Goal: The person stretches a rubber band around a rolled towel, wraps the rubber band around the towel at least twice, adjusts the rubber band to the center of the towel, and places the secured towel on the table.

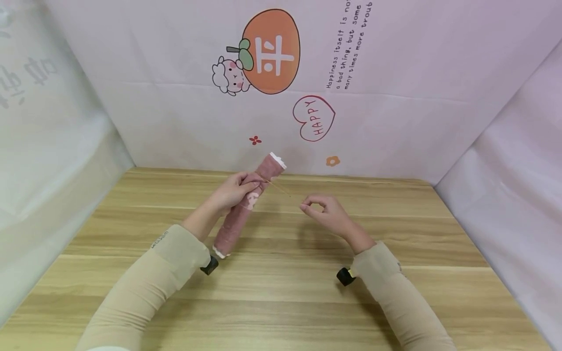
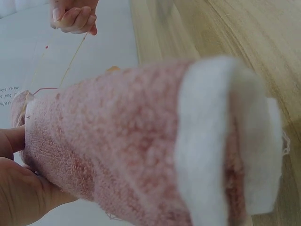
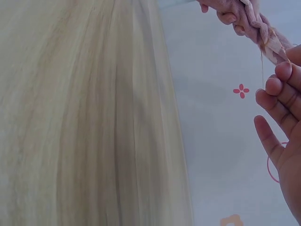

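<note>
the left hand (image 1: 234,190) is gripping a rolled pink towel (image 1: 238,219), thumb and fingers closed about it, and is holding it slantwise above the desk (image 1: 285,302), left of centre, its upper white-trimmed end pointing toward the far edge. a thin yellow string (image 1: 277,187) is stretching from the towel's upper part to the right hand (image 1: 328,211), which is pinching it with bent fingers nearer the right edge.

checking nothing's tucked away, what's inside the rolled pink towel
At the near end of the pink towel, white edging and some pink cloth between its layers show. Anything deeper inside cannot be seen; the outer layers cover it.
</note>
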